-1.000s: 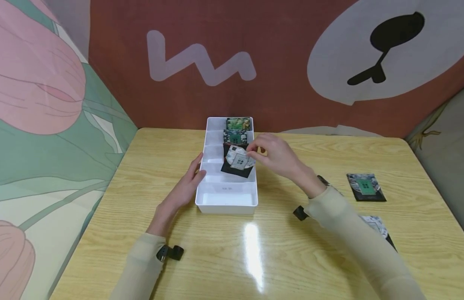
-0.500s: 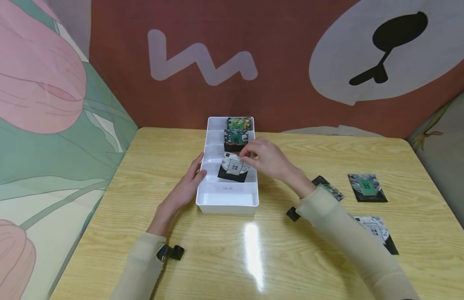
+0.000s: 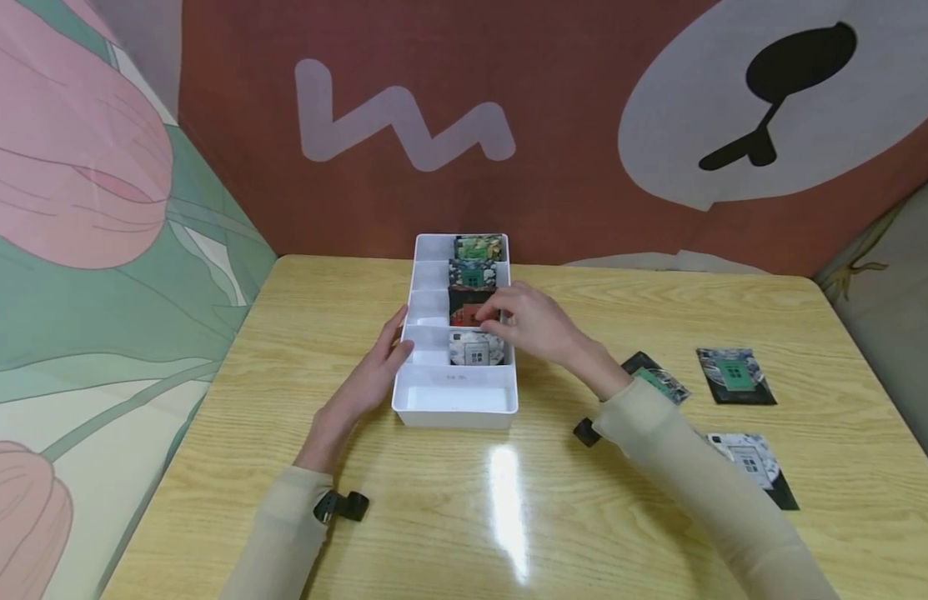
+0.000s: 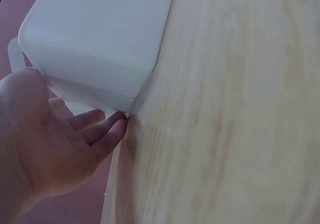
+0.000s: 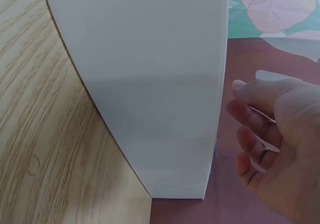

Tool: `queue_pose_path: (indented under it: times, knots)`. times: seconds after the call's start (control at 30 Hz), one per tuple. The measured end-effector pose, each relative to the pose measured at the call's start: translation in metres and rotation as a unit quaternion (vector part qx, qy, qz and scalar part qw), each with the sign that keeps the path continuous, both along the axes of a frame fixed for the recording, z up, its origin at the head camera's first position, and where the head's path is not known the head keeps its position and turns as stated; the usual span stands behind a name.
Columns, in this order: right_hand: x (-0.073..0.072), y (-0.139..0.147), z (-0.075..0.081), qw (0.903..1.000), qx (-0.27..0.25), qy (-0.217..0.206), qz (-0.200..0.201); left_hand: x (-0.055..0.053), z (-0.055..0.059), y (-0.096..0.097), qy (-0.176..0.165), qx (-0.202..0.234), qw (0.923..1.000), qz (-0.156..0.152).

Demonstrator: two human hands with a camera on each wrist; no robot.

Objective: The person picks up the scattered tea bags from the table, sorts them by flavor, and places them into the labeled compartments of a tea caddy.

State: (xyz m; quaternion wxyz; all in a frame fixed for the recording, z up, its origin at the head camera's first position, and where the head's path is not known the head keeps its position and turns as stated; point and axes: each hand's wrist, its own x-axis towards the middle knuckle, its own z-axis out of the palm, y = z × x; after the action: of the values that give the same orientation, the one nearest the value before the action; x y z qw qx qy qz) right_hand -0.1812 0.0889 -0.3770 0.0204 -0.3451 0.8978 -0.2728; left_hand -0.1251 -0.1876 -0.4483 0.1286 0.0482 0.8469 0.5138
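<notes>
at the far end of the wooden table (image 3: 433, 508), my long white tray (image 3: 454, 420) stands with its short side toward me, split into five compartments in a row. my left hand (image 3: 368, 377) lies against its left side, fingers relaxed and slightly bent, the tips at the lower edge and the thumb by the rim; it touches the tray without gripping it. my right hand (image 3: 537, 327) is above the right rim, fingers loosely curved and apart, nothing between them that i can see. below its fingertips sits a red-labelled packet (image 3: 465, 312) in the third compartment, partly hidden; i cannot tell whether they touch it. one compartment nearer me, a pale packet (image 3: 476, 350) sits on the right side, label up. farther back are a dark packet with a green label (image 3: 471, 274) and a leafy green packet (image 3: 479, 247), one to a compartment. to my right, near my forearm, three more lie on the table: a white-and-black packet (image 3: 756, 468), a green-labelled packet (image 3: 735, 376) and a tilted packet (image 3: 662, 379) partly behind my sleeve (image 3: 707, 475).
</notes>
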Motion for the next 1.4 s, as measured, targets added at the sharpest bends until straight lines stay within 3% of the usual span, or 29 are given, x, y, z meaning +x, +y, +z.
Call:
queue_pose_path:
  times: [0.5,0.93,1.4]
  knots:
    - [0.007,0.023,-0.001,0.9998,0.004,0.014,-0.016,0.001,0.0,-0.001,-0.001,0.004,1.0,0.0]
    - [0.018,0.047,-0.002,0.9984,-0.023,0.037,-0.036,0.001,-0.001,-0.001,-0.006,-0.003,1.0,-0.003]
    - [0.036,0.093,-0.01,0.9965,0.02,0.006,-0.081,0.0,-0.001,-0.002,-0.003,0.001,1.0,-0.003]
